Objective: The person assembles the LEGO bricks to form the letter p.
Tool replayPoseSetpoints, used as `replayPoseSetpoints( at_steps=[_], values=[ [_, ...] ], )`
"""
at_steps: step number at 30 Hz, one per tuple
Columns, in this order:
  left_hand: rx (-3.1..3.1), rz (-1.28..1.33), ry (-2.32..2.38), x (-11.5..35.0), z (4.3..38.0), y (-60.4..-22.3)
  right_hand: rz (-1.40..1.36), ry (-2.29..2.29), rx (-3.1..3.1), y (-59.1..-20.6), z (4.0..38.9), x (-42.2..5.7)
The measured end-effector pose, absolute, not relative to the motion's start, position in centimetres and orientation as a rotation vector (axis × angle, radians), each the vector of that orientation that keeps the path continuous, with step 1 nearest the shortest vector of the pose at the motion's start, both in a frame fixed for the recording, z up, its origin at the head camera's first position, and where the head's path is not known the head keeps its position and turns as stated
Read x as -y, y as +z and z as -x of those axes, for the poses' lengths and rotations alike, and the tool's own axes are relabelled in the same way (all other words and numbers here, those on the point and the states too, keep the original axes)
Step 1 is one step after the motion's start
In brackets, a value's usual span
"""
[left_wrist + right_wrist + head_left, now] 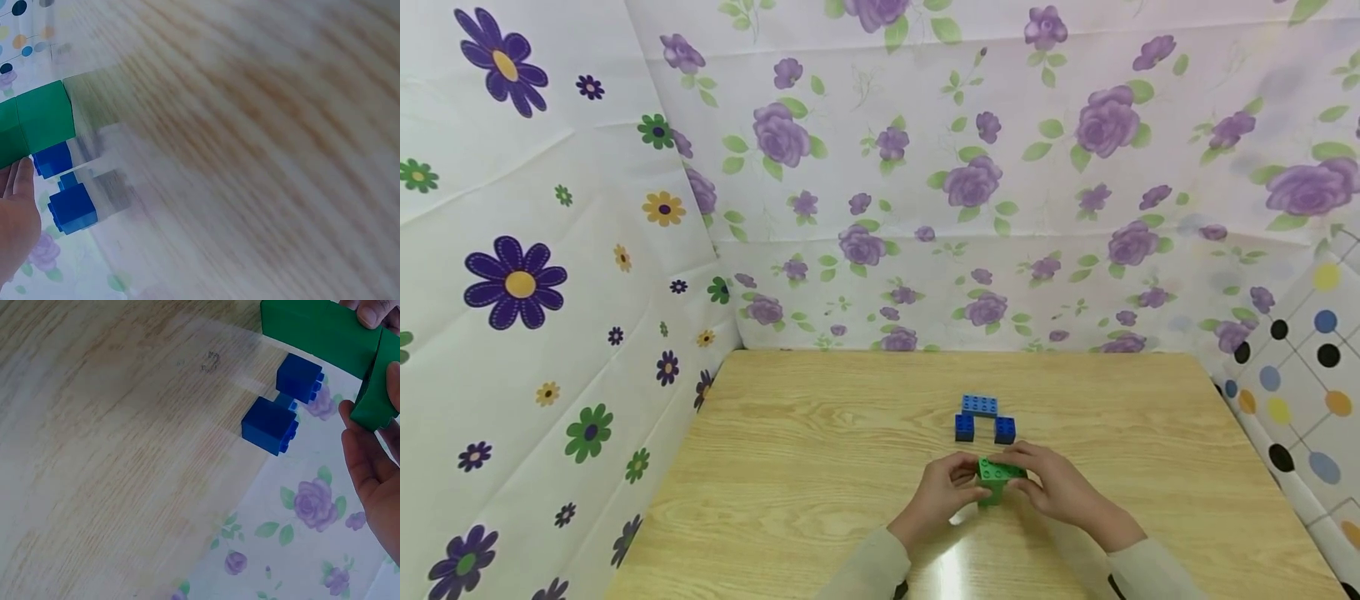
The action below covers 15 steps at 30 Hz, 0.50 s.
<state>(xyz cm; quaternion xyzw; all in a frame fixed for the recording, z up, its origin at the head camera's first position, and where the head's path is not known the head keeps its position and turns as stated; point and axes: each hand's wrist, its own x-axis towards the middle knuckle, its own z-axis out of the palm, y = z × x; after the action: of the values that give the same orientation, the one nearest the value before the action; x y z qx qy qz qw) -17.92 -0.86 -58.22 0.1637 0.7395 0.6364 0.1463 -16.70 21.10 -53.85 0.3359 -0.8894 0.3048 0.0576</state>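
Both hands hold green toy building bricks above the near middle of the table. My right hand [1056, 483] pinches the upper green brick [377, 384] between thumb and fingers. It sits across the end of a longer green piece [322, 328], and a thin dark gap shows between the two in the right wrist view. My left hand [942, 492] grips the green bricks from the left, its thumb at the lower piece. Just beyond the hands are two dark blue bricks [964, 427] and a lighter blue brick [980, 405], studs up.
The wooden table [790, 467] carries the bricks. Purple-flowered cloth [970, 183] hangs behind its far edge. Daisy-printed cloth [520, 283] stands on the left, dotted cloth [1315, 400] on the right.
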Motion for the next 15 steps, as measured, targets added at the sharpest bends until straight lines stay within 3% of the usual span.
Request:
replayPoseSetpoints(
  at_steps=[15],
  values=[
    [-2.131, -0.449, 1.818, 0.9, 17.84, -58.02, -0.998, 1.044, 2.693, -54.16, 16.95, -21.3]
  ],
)
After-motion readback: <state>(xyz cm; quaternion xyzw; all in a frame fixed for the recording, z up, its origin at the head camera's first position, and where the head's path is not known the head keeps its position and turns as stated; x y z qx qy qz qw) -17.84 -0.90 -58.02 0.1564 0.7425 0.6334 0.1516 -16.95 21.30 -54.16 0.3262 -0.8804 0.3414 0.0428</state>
